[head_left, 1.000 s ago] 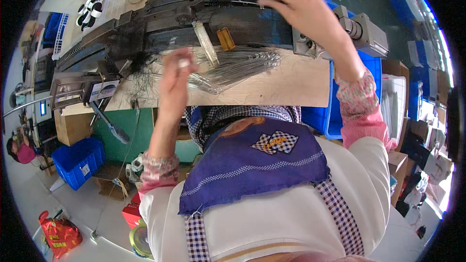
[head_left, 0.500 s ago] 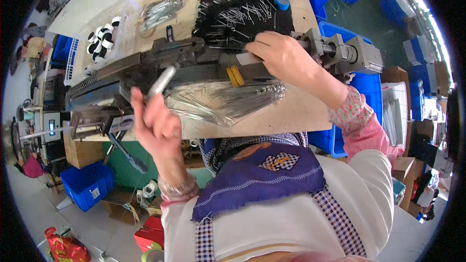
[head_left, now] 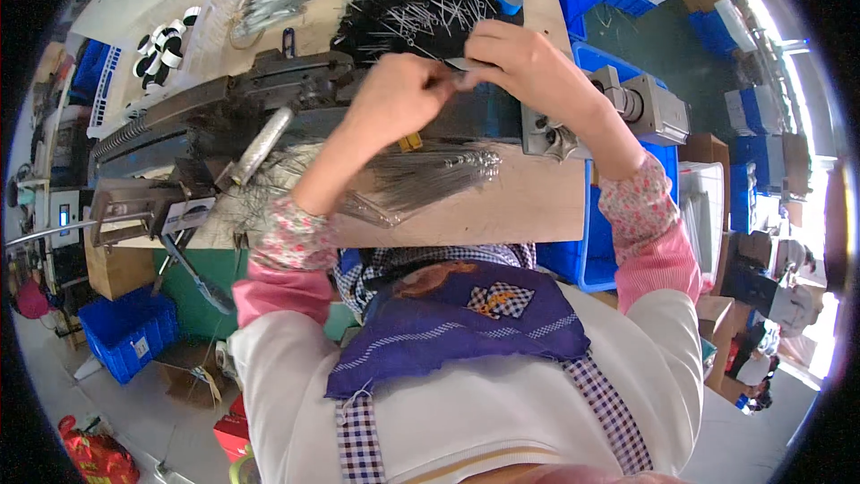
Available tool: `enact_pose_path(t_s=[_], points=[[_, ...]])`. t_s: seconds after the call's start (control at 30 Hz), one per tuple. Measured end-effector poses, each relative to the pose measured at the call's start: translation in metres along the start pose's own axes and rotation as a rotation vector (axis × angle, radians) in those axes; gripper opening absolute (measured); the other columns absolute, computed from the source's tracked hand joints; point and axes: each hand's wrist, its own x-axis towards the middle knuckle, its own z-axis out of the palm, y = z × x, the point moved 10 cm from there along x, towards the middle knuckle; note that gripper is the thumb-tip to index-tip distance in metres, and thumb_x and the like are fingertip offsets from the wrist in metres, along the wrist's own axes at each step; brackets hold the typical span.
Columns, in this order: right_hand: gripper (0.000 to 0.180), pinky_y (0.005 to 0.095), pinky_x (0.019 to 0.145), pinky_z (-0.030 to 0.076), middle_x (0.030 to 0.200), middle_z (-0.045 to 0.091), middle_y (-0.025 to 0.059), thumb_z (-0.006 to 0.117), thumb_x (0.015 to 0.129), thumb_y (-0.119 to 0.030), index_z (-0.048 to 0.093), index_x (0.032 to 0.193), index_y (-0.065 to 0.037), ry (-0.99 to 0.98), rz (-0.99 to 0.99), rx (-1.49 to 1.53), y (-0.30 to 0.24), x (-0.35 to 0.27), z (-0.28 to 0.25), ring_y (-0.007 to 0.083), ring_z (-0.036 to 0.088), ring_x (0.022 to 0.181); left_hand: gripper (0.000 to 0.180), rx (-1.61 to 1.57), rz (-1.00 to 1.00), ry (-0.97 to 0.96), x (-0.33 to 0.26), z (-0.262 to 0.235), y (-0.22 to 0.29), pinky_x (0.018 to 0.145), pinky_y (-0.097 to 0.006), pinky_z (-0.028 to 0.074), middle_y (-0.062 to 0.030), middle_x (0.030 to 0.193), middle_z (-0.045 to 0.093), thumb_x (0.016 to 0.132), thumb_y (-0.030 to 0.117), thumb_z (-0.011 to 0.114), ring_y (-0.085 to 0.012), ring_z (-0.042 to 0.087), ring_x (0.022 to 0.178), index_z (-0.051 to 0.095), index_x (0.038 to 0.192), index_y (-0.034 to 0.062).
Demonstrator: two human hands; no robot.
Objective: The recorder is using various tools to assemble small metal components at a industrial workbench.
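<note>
My right hand [head_left: 528, 67] is closed on a thin, flat, grey metal piece [head_left: 461, 64], above the right part of the long dark metal machine [head_left: 309, 81]. My left hand [head_left: 399, 99] meets it from the left with fingers pinched together; what they hold is hidden. Just beyond both hands, a black mat [head_left: 358, 13] carries loose black bristles and many thin looped wires [head_left: 421, 20]. A bundle of straight thin wires [head_left: 430, 181] lies on the table nearer to me, below my left wrist. A silver cylindrical handle [head_left: 266, 145] slants up from the machine, left of my left forearm.
At the far left a clear bin [head_left: 193, 45] stands near black-and-white rolls [head_left: 161, 54]. A bag of silvery pieces [head_left: 278, 4] lies behind the machine, and a blue cap [head_left: 509, 1] by the mat. A grey motor [head_left: 654, 108] juts out on the right above blue crates [head_left: 596, 242].
My left hand has left the area beside the silver handle and moved right and away from me to meet my right hand. The right hand, with the flat piece, has risen slightly in view.
</note>
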Motion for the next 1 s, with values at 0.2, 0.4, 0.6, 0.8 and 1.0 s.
enact_pose_path(t_s=[0.2,0.4,0.6,0.8,1.0], points=[[0.016,0.0384,0.07,0.05,0.078,0.059,0.0087,0.066,0.077,-0.015,0.061,0.089,-0.006,0.143,-0.158,0.063,-0.015,0.021,0.018,0.0285,0.061,0.081,0.022,0.785,0.24,0.257,-0.044,-0.06,0.04,0.057,-0.033,0.053,-0.005,0.087,0.065,0.079,0.007,0.058,-0.0242,0.065,0.07,0.07,0.096,0.0129],[0.018,0.0378,0.075,0.051,0.095,0.065,0.0084,0.064,0.083,-0.016,0.064,0.098,-0.007,0.152,-0.099,0.088,-0.025,0.036,0.024,0.0285,0.063,0.086,0.028,0.13,0.128,0.839,-0.136,-0.073,0.003,0.052,-0.022,0.052,-0.017,0.118,0.053,0.093,0.0,0.052,-0.0173,0.065,0.065,0.051,0.121,0.0002],[0.02,0.0383,0.073,0.05,0.088,0.065,0.0131,0.067,0.081,-0.013,0.065,0.097,-0.001,0.037,0.026,0.186,-0.003,0.055,0.058,0.0333,0.062,0.082,0.041,-1.705,-0.623,0.477,-0.147,0.023,-0.089,0.035,-0.02,0.03,-0.0055,0.067,0.054,0.099,0.034,0.042,-0.0087,0.041,0.04,0.06,0.101,-0.0027],[0.018,0.0389,0.073,0.051,0.086,0.066,0.0143,0.069,0.079,-0.013,0.066,0.091,0.0,0.094,0.089,0.195,0.003,0.054,0.054,0.0339,0.062,0.081,0.042,-1.443,-0.488,0.139,-0.09,-0.015,-0.019,0.033,-0.022,0.031,-0.0027,0.058,0.047,0.093,0.036,0.051,-0.009,0.041,0.038,0.059,0.102,-0.0039],[0.015,0.0371,0.068,0.052,0.078,0.063,0.0101,0.068,0.077,-0.014,0.062,0.087,-0.005,0.163,-0.017,-0.007,-0.033,0.054,0.049,0.0301,0.063,0.077,0.021,-0.572,-0.473,0.354,-0.115,-0.016,-0.07,0.044,-0.026,0.04,-0.0016,0.06,0.056,0.087,0.021,0.064,-0.0076,0.052,0.05,0.057,0.09,0.0011]])
